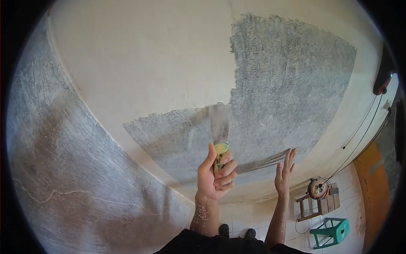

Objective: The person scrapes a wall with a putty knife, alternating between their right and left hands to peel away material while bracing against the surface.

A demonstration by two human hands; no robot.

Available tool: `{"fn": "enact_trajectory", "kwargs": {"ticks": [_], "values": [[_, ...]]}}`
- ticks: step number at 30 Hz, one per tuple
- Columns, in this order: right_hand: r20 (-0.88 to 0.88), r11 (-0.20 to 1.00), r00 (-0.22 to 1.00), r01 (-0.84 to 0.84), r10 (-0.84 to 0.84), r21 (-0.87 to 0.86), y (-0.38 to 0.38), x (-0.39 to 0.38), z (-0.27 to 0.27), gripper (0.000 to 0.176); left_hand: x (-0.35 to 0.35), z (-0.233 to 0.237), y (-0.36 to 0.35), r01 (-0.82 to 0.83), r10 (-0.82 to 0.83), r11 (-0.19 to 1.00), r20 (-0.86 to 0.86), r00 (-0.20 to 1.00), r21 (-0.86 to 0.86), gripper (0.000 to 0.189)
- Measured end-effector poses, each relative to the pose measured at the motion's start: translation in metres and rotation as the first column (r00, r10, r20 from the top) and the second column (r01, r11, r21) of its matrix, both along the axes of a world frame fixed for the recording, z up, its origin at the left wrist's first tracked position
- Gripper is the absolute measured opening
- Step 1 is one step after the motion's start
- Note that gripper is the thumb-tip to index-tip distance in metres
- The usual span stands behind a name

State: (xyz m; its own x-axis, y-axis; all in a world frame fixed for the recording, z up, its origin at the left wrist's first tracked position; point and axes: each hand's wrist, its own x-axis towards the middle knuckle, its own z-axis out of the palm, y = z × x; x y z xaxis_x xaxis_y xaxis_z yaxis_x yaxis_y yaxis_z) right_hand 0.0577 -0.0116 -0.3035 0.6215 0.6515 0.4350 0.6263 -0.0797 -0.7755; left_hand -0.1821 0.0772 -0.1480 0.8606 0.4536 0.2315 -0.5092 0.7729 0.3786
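Note:
My left hand is closed round the yellow-green handle of a scraper, its palm side turned toward me and the thumb along the handle. The wide metal blade points up, its tip overlapping the border between the cream coating and a bare grey patch on the wall. My right hand is open, fingers stretched upward, beside the lower right of the grey patch. Finger-shaped shadows fall on the wall to its left. Pale flakes cling to both forearms.
Cream wall coating surrounds the grey patch. On the left is a grey, scraped wall with a pale wavy line. At lower right, an orange cable reel sits on a wooden stool near a green plastic stool. Black cables run up the wall.

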Motion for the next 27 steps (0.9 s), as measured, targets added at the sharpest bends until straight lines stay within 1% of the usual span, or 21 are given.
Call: {"fn": "enact_trajectory", "kwargs": {"ticks": [2,6,8,10,12,15,18,22,24,27], "values": [[0.002,1.0,1.0,-0.02,0.02,-0.021,-0.002,0.006,0.005,0.066,0.002,-0.011,-0.006,0.001,0.0,1.0,0.06,0.998,-0.017,0.051],[0.001,0.997,0.999,-0.051,0.051,-0.056,-0.011,0.004,0.0,0.066,0.008,0.016,-0.004,-0.017,0.015,0.998,0.05,0.999,0.055,0.051],[0.009,0.997,0.998,-0.056,0.057,-0.052,-0.007,0.009,0.006,0.066,0.008,0.003,0.004,-0.045,0.041,0.997,0.056,0.998,0.062,0.051],[-0.006,0.995,0.997,-0.072,0.072,-0.071,-0.012,0.009,0.009,0.065,0.005,-0.006,-0.001,-0.057,0.056,0.998,0.064,0.996,0.019,0.051],[0.003,0.995,0.997,-0.076,0.077,-0.064,-0.01,0.014,0.008,0.065,0.006,-0.003,-0.004,-0.041,0.045,0.998,0.094,0.995,-0.044,0.051],[-0.002,0.995,0.996,-0.086,0.086,-0.055,-0.016,0.011,0.001,0.065,0.001,0.016,0.004,0.008,-0.013,0.999,0.096,0.995,0.046,0.051],[-0.004,0.996,0.997,-0.083,0.083,-0.035,-0.01,0.009,0.003,0.064,0.002,0.001,0.005,-0.088,0.084,0.995,0.085,0.993,0.038,0.051],[0.005,0.997,0.998,-0.068,0.068,-0.043,-0.008,0.013,-0.001,0.064,-0.006,0.0,0.003,0.019,-0.018,1.0,0.133,0.991,-0.003,0.051],[-0.003,0.998,0.998,-0.058,0.058,-0.032,-0.008,0.012,0.0,0.064,-0.009,0.011,0.003,0.067,-0.066,0.998,0.138,0.988,-0.001,0.051],[-0.007,0.998,0.999,-0.053,0.053,-0.03,-0.008,0.009,-0.004,0.064,-0.016,-0.009,0.002,0.006,0.002,0.998,0.126,0.992,-0.058,0.051]]}}
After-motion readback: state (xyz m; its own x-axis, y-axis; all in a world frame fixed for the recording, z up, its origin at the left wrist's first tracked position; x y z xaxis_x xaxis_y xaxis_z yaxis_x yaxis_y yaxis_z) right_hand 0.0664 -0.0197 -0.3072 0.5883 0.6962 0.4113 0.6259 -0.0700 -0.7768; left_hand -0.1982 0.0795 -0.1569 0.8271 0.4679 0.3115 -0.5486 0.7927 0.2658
